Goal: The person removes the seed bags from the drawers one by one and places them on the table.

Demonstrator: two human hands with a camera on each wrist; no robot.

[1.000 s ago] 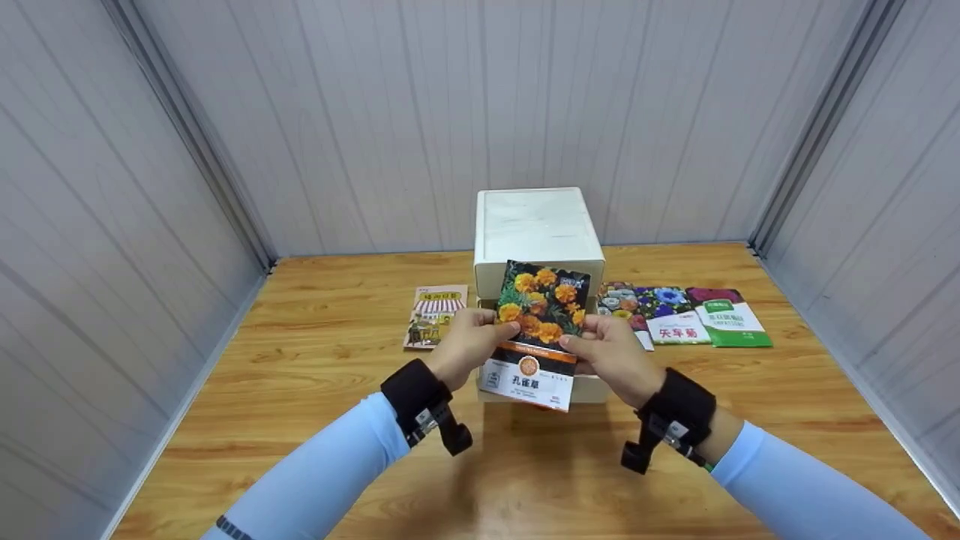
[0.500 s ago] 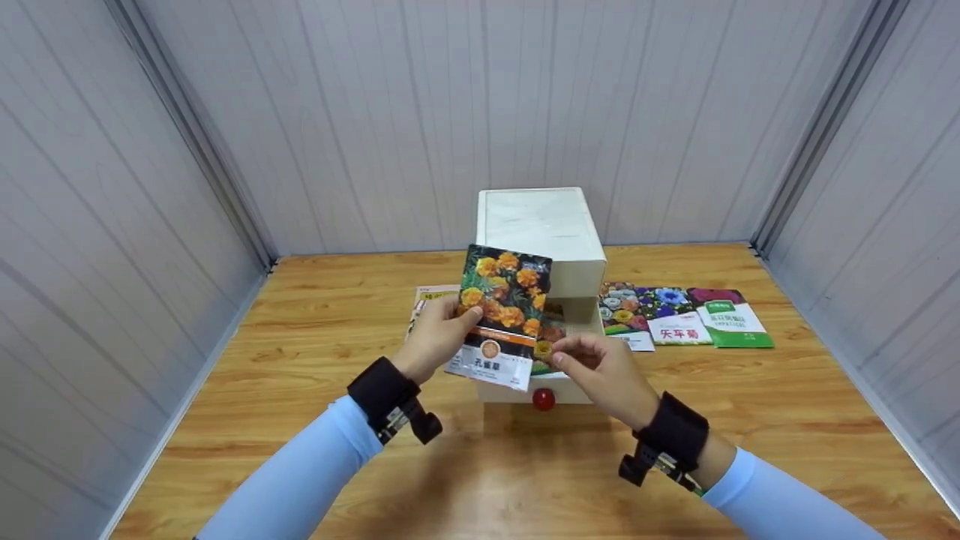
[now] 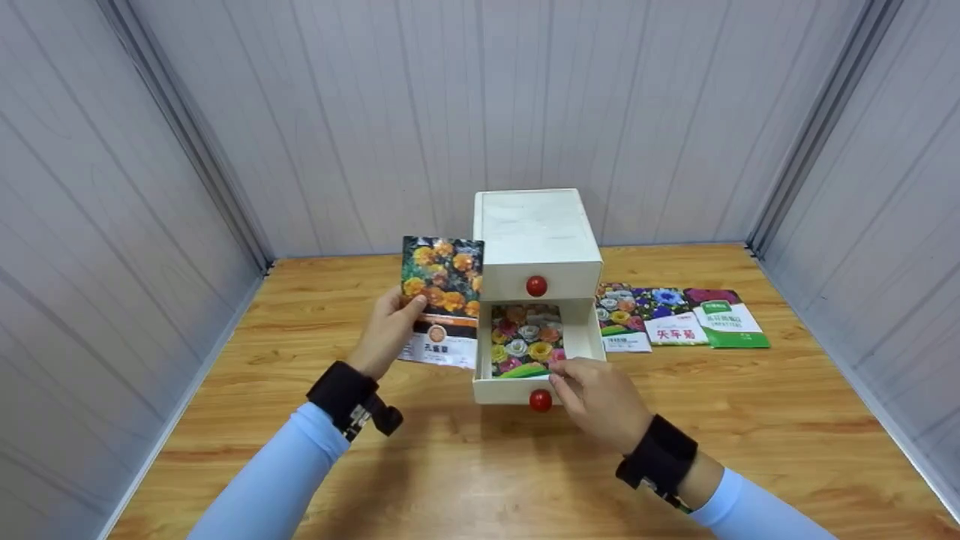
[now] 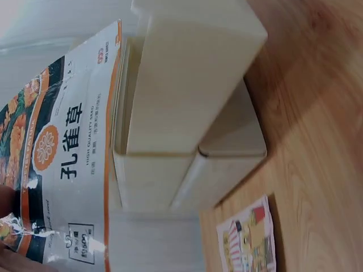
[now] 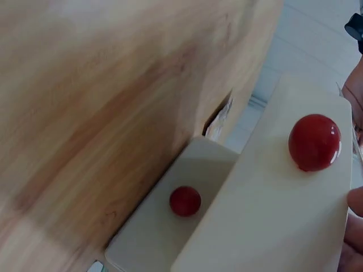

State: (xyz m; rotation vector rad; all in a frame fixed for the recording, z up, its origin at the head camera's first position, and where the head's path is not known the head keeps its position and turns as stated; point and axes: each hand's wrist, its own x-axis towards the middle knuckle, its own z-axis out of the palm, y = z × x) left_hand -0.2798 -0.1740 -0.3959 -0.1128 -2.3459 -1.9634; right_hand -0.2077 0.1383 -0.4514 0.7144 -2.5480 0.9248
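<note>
Centre of the head view: we have a white drawer unit (image 3: pixel 534 225) on a wood-grain table (image 3: pixel 262 375), its upper drawer shut below the top panel, its lower drawer (image 3: pixel 502 391) pulled out. A mixed-flower packet (image 3: pixel 527 341) lies face up inside that drawer.

Left of centre, the left hand (image 3: pixel 388 328) grips an orange-flower packet (image 3: pixel 446 300), thumb across its face; we see the packet held up, just beside the drawer unit. The right hand (image 3: pixel 604 397) is at the front of the lower drawer, thumb and forefinger bent by the packet's lower right corner, just above the red knob (image 3: pixel 540 400). We cannot tell whether those fingertips pinch the packet or merely touch the drawer's edge.

Right of the unit, we note a row of three packets: rose-pictured (image 3: pixel 622 315), blue-flower (image 3: pixel 675 315), green-and-white (image 3: pixel 726 319). The left wrist view adds an awning-pictured packet (image 4: pixel 249 238), lower right.

Step in hand, as we judge it: sorting packets at the open drawer, one held aside while the right hand attends to the one inside. The next move calls for a sure fingertip hold at that packet's near edge, and clearance over the drawer front.
</note>
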